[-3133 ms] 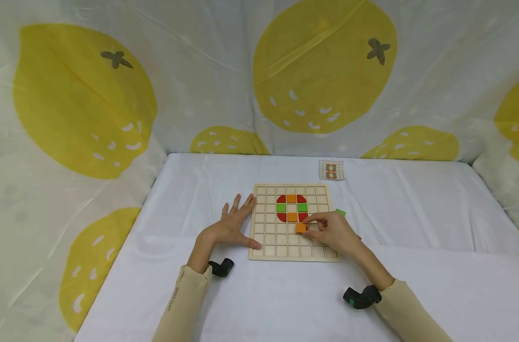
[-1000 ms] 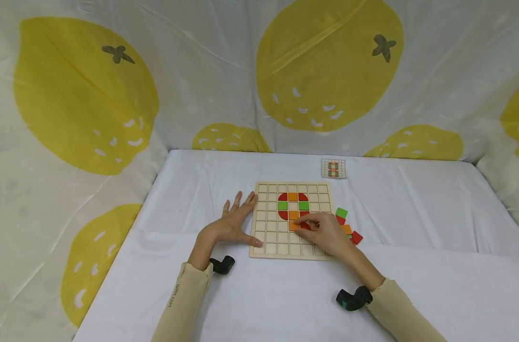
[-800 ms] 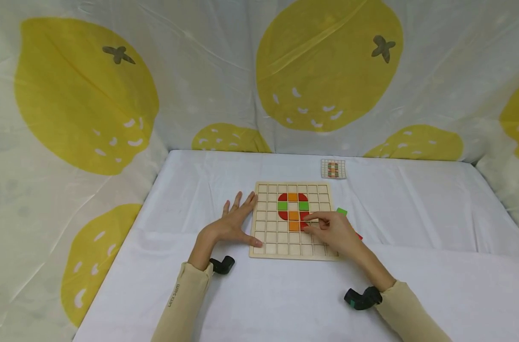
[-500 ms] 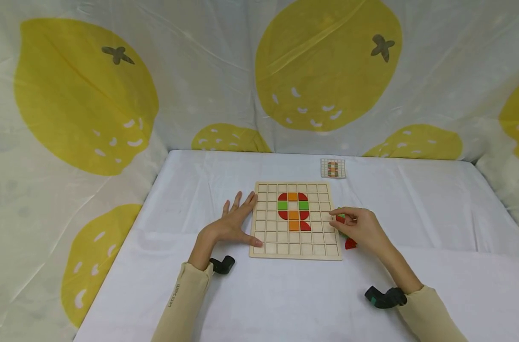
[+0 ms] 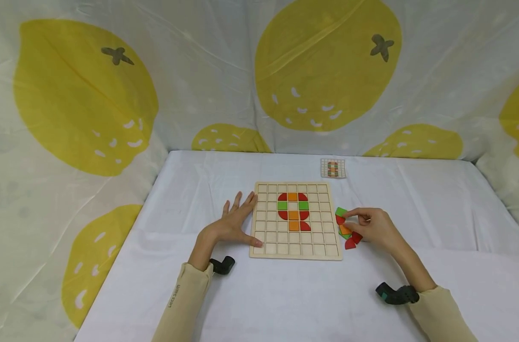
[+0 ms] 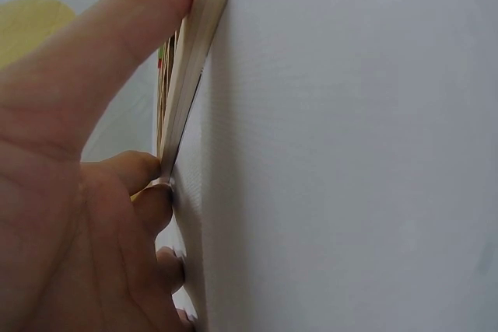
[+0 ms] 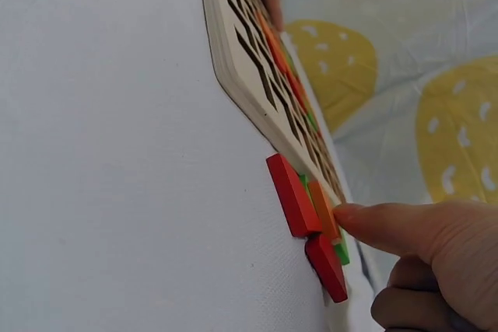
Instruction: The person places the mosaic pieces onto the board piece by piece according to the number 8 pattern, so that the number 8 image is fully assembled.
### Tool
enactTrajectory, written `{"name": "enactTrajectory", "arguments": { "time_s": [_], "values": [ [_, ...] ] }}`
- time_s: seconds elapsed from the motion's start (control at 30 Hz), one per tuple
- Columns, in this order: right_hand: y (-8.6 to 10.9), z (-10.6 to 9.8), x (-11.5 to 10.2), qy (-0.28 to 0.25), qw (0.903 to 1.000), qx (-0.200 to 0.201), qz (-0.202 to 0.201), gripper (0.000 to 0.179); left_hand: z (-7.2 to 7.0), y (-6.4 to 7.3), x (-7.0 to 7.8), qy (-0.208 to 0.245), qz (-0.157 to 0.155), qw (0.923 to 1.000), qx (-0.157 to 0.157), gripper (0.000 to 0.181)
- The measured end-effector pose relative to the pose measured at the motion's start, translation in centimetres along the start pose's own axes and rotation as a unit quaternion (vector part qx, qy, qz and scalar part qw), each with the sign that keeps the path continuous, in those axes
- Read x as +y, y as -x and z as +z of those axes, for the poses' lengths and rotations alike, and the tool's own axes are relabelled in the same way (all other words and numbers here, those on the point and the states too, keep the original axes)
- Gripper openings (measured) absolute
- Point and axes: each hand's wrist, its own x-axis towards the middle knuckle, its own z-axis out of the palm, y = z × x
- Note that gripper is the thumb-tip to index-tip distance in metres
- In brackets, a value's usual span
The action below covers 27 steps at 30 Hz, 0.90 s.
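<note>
A white cloth (image 5: 208,71) printed with yellow fruit rises to the left of the wooden grid board (image 5: 270,237) and behind it. Left of the board, near its front corner, a beige sleeve (image 5: 187,294) leads to the left hand (image 5: 227,227). Its fingers are spread well apart, their tips at the board's left edge, the thumb on its frame. A black wrist camera (image 5: 226,266) sits by the cuff.

The board lies flat on the white-covered desk (image 5: 285,299). Set into the board's middle, from the back row forward, are red, orange, red; green on either side; red, orange, red; then orange (image 5: 294,225) with a red piece (image 5: 305,226) on its right.

Behind the board's back right corner lies a small pattern card (image 5: 333,168). Just beside the board's right edge is a loose group of tiles: green (image 5: 341,212), orange (image 5: 345,230) and red (image 5: 350,244). The right hand (image 5: 377,229) reaches over them from the board's right, thumb and index finger apart; one tip appears to touch the orange tile.
</note>
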Motion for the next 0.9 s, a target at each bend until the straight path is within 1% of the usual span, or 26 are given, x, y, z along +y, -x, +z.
{"name": "enactTrajectory", "arguments": {
  "time_s": [0.27, 0.4, 0.57, 0.7, 0.9],
  "values": [
    [0.0, -0.2, 0.4, -0.016, 0.9998, -0.005, 0.008, 0.018, 0.1, -0.2, -0.3, -0.001, 0.005, 1.0, 0.005, 0.137],
    [0.1, -0.8, 0.8, -0.016, 0.9998, -0.013, 0.005, 0.021, 0.0, 0.0, -0.1, -0.004, 0.005, 1.0, 0.004, 0.136],
    [0.2, -2.0, 2.0, -0.032, 0.9981, -0.052, 0.005, 0.023, 0.0, 0.0, 0.0, -0.005, 0.005, 1.0, 0.003, 0.136],
    [0.0, -2.6, 3.2, -0.053, 0.9951, -0.084, 0.001, 0.023, 0.1, -0.1, -0.1, 0.006, 0.006, 1.0, 0.004, 0.136],
    [-0.2, -3.0, 4.7, -0.096, 0.9872, -0.126, -0.018, 0.026, 0.1, 0.0, -0.2, 0.014, 0.006, 0.9999, 0.005, 0.135]
  ]
}}
